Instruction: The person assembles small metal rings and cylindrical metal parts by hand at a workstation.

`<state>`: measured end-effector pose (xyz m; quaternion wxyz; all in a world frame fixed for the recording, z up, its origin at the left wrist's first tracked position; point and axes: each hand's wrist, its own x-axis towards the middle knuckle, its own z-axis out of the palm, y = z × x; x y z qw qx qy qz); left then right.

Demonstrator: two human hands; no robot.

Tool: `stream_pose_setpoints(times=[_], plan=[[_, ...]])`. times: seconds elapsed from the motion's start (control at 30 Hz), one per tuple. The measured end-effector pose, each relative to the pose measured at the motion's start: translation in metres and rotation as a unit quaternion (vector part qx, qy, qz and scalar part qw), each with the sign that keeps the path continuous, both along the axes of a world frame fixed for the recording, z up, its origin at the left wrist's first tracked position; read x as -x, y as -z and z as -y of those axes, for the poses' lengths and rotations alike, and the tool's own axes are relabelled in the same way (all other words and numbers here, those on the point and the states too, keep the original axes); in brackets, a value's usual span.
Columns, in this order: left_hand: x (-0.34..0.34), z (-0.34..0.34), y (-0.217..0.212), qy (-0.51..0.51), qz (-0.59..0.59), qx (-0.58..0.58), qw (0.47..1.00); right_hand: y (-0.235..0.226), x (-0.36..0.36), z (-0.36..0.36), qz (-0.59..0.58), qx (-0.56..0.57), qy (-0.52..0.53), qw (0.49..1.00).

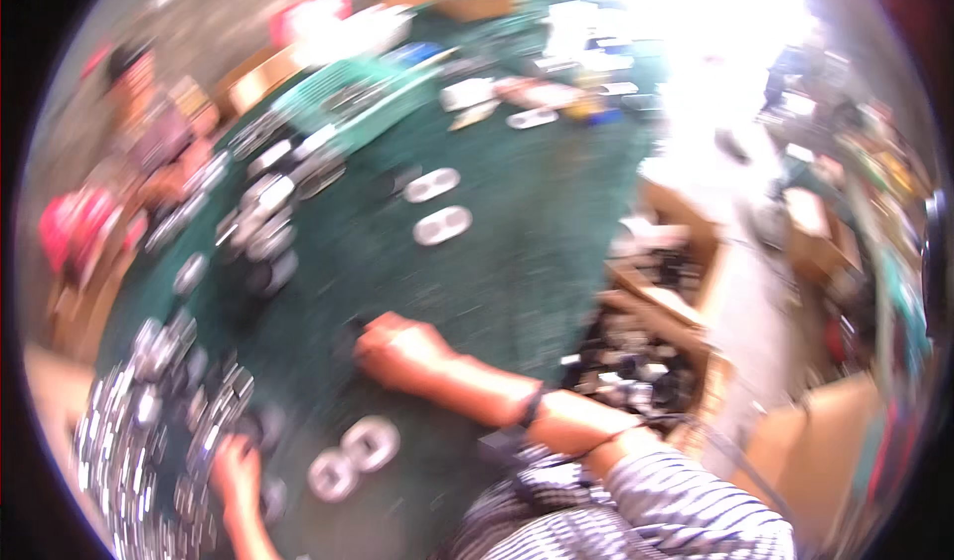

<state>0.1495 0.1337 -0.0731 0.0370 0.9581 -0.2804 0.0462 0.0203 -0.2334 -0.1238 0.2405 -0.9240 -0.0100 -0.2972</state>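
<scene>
My right hand (402, 351) is closed just above the green tabletop (517, 302). A small dark shape shows at its fingertips, too blurred to name. At the lower left, my left hand (237, 469) reaches to the edge of a heap of shiny metal parts (139, 441); motion smears its fingers. Between my hands lie two pale metal rings (333, 476), touching or joined. Farther off, two white oblong plates with round holes (442, 225) lie one behind the other. Left of these sits a cluster of silvery round parts (266, 212).
A mint-green basket (348, 133) of dark pieces stands at the far left, beside a cardboard box (260, 78). Along the table's right edge are open wooden boxes (711, 361) filled with small parts. A person (159, 133) sits across at the left.
</scene>
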Motion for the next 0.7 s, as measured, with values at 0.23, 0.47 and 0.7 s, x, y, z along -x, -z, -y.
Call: stream_pose_setpoints(times=[0.23,0.47,0.7], plan=[[0.022,0.012,-0.051,-0.042,0.045,0.097,0.993,-0.004,0.012,-0.007,0.042,-0.370,-0.008,0.928],[0.127,0.107,-0.068,-0.063,-0.316,0.505,0.801,-0.040,0.055,-0.075,0.106,-0.529,-0.162,0.826],[0.177,0.151,-0.059,-0.032,-0.322,0.558,0.764,-0.052,0.106,-0.081,0.100,-0.507,-0.129,0.846]])
